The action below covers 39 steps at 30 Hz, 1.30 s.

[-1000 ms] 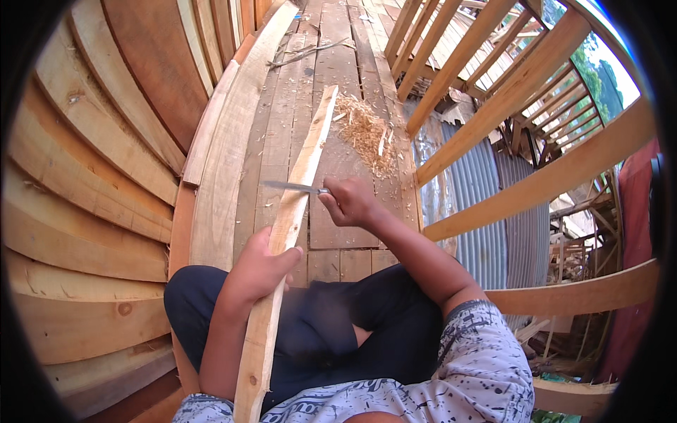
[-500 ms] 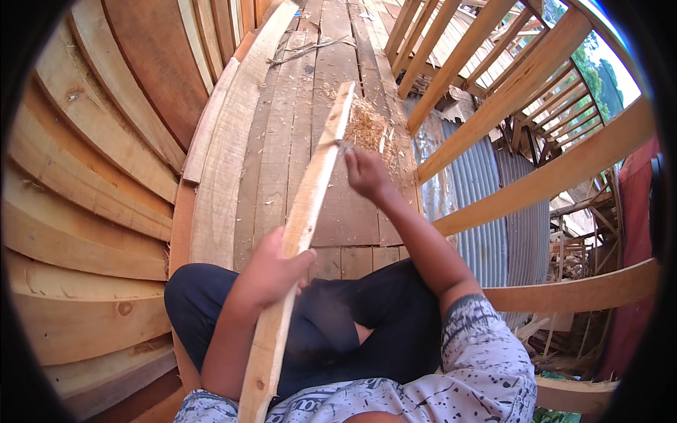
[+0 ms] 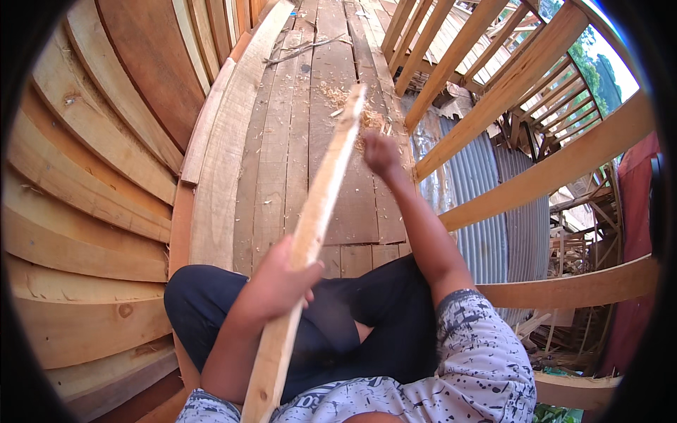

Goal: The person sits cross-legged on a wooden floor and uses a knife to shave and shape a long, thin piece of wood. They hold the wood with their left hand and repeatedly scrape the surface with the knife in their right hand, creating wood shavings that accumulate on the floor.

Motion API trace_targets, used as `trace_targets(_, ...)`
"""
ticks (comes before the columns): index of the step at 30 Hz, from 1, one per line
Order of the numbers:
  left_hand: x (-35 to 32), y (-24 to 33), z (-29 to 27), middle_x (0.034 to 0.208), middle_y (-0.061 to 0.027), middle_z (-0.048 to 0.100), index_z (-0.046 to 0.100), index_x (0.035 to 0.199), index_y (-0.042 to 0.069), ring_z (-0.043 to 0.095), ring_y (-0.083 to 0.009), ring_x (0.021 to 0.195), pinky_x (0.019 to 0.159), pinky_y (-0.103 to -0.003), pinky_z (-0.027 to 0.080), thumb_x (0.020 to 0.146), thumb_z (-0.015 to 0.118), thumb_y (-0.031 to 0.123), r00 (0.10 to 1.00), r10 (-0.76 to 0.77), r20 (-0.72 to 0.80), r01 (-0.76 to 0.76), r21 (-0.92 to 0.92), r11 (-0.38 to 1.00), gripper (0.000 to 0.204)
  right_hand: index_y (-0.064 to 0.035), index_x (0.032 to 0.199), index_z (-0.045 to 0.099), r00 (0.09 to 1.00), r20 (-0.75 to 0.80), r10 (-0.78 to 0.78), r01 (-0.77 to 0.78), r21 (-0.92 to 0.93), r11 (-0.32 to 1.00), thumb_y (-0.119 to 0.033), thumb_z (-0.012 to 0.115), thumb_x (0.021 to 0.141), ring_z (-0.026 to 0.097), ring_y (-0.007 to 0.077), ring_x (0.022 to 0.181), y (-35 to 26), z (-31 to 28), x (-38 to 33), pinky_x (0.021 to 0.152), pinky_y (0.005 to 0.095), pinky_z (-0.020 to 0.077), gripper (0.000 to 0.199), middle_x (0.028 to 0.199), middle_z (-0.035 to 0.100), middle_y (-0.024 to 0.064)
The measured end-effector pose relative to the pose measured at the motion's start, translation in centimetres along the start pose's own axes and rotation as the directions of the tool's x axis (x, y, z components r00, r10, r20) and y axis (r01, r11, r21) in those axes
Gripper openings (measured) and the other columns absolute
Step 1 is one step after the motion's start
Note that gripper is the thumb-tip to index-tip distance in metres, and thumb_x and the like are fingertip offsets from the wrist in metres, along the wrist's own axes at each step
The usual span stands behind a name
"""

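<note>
A long, pale wooden strip (image 3: 317,204) slants from my lap up over the plank floor, its far end pointing away and slightly right. My left hand (image 3: 283,278) is wrapped round its lower middle, the thumb across its right edge. The near end of the strip rests by my left forearm, against my shirt. My right hand (image 3: 381,151) is a closed fist to the right of the strip's far part, blurred by motion. Whatever it grips is hidden by the fingers and blur. Beyond that fist lie curled wood shavings (image 3: 370,120).
Upright boards (image 3: 92,211) line the left side. A plank floor (image 3: 282,162) runs ahead, with a thin stick (image 3: 310,48) on it. On the right, a slatted wooden railing (image 3: 493,77) stands above corrugated metal sheets (image 3: 486,211). My crossed legs (image 3: 395,317) sit beneath the strip.
My right fist has moved away from me and slightly right, toward the strip's far end. The strip's far end has shifted slightly right; my left hand keeps its hold.
</note>
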<state>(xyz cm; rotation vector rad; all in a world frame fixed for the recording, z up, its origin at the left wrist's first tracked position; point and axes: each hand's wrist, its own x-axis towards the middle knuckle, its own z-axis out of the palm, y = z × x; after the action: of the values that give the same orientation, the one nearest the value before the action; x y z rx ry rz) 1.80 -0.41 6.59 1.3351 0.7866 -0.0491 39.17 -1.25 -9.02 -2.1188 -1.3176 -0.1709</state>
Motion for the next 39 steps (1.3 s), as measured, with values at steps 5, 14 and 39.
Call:
trace_targets(5,0.8,-0.2,-0.1,0.079,-0.008,0.06,0.045,0.13,-0.007,0.059,-0.012,0.055,0.049,-0.027,0.051,0.09,0.068,0.018,0.999,-0.037,0.001,0.037,0.03,0.999,0.053,-0.0026,0.081,0.06,0.996,0.081,-0.041,0.036,0.06,0.998,-0.03,0.049,0.101,0.06,0.039,0.059,-1.6,-2.1,-2.1,0.06,0.0511,0.0484,0.036,0.07,0.062,0.0229)
trace_targets(14,0.3,0.4,-0.6,0.081,-0.0062,0.06,0.05,0.124,-0.005,0.058,-0.0113,0.055,0.05,-0.027,0.05,0.09,0.066,0.014,0.996,0.023,-0.089,-0.016,0.084,0.996,0.042,0.0032,0.077,0.06,0.974,0.178,0.138,-0.169,0.17,0.971,-0.03,0.045,0.101,0.061,0.045,0.073,-3.0,-1.6,-0.5,0.072,0.052,0.0483,0.043,0.076,0.063,0.0273)
trace_targets(39,1.0,-1.0,-1.5,0.079,-0.0054,0.06,0.05,0.127,-0.005,0.057,-0.0099,0.055,0.051,-0.026,0.05,0.089,0.067,0.011,0.983,0.066,-0.173,-0.046,0.119,0.992,0.044,-0.0036,0.08,0.062,0.935,0.269,-0.229,0.154,0.274,0.949,-0.028,0.052,0.099,0.061,0.0388,0.057,-8.5,-1.7,-2.3,0.056,0.0478,0.0479,0.033,0.062,0.061,0.0199)
